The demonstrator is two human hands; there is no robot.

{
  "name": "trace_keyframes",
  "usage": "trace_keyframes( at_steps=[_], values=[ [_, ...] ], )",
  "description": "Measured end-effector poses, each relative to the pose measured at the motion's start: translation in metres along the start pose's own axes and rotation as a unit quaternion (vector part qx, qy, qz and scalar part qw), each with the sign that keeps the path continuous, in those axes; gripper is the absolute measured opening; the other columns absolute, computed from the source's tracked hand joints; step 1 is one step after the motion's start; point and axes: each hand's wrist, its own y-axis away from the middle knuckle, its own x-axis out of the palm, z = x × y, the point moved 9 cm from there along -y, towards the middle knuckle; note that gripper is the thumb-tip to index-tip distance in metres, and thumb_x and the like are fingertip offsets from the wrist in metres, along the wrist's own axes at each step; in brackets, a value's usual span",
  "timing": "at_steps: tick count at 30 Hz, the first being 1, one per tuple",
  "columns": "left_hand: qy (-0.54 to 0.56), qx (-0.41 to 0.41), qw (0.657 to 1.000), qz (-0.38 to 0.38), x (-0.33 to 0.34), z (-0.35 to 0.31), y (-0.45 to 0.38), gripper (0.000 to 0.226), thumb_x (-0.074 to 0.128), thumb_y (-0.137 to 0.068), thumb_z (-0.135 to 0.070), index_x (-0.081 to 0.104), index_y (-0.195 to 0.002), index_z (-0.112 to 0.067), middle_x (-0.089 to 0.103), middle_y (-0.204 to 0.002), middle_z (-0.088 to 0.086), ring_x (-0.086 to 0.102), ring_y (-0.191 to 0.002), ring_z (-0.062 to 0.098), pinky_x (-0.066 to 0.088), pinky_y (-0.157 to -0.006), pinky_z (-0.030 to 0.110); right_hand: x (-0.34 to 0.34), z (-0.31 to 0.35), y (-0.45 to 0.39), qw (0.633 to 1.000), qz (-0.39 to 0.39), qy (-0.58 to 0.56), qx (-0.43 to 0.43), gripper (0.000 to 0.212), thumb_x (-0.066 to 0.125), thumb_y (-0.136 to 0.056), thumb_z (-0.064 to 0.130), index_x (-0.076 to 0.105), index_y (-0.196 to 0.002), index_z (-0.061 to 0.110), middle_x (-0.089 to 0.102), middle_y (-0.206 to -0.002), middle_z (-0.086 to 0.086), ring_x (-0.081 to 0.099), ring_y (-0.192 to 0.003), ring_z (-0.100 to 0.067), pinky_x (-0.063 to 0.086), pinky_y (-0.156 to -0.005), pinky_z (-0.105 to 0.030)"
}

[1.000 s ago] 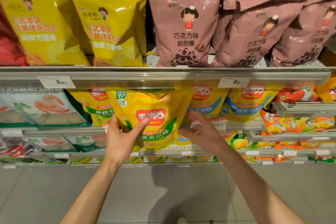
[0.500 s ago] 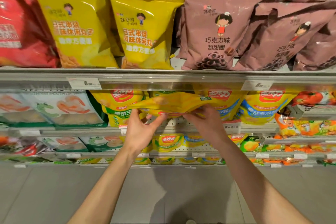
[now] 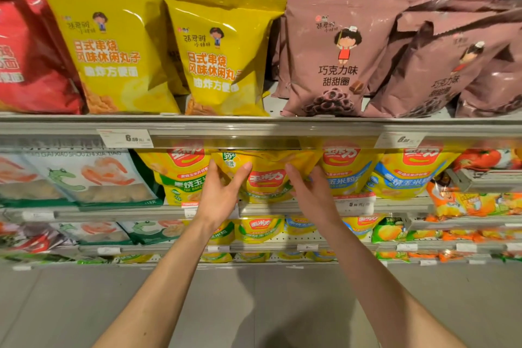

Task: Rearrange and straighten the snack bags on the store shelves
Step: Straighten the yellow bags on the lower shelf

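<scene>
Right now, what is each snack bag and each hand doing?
Yellow corn snack bag with red logo: upright on the second shelf, held at both sides.
Left hand: grips the bag's left edge.
Right hand: holds the bag's right edge.
Two yellow noodle-snack bags: leaning left, top shelf.
Mauve chocolate-ring bags: front one upright, the others slumped.

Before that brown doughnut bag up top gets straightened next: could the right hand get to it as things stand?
Probably yes, once freed. The right hand now holds the yellow corn snack bag together with the left hand. The brown doughnut bag stands at the front edge of the shelf above, nothing before it.
</scene>
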Motion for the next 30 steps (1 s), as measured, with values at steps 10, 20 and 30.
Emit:
trace_keyframes(
  at_steps=[10, 20, 30],
  values=[
    [0.008, -0.053, 0.998, -0.045, 0.026, 0.01, -0.028, 0.051, 0.066, -0.095, -0.052, 0.059, -0.124, -0.011, 0.074, -0.113, 0.004, 0.071, -0.105, 0.021, 0.057, -0.096, 0.043, 0.004, -0.008, -0.019, 0.995, -0.055, 0.043, 0.068, 0.06, 0.053, -0.09, 0.073, 0.06, -0.128, 0.028, 0.069, -0.124, 0.006, 0.066, -0.116, -0.023, 0.052, -0.102, -0.053],
    [0.014, -0.061, 0.997, -0.036, 0.021, 0.031, -0.013, 0.066, 0.071, -0.086, -0.059, 0.049, -0.13, -0.015, 0.065, -0.102, -0.007, 0.063, -0.097, 0.015, 0.052, -0.093, 0.036, 0.012, -0.032, -0.019, 0.999, 0.03, 0.023, 0.037, 0.045, 0.071, -0.096, 0.032, 0.054, -0.136, 0.019, 0.064, -0.122, 0.01, 0.063, -0.105, 0.004, 0.048, -0.085, -0.012],
    [-0.047, -0.06, 0.997, -0.006, -0.003, 0.023, -0.019, 0.07, 0.068, -0.091, -0.058, 0.051, -0.139, -0.01, 0.07, -0.119, 0.007, 0.065, -0.114, 0.025, 0.053, -0.102, 0.044, 0.013, -0.036, -0.021, 0.995, 0.059, 0.051, 0.062, 0.039, 0.067, -0.099, 0.03, 0.058, -0.134, 0.014, 0.067, -0.129, -0.005, 0.063, -0.119, -0.02, 0.048, -0.082, -0.01]
  ],
)
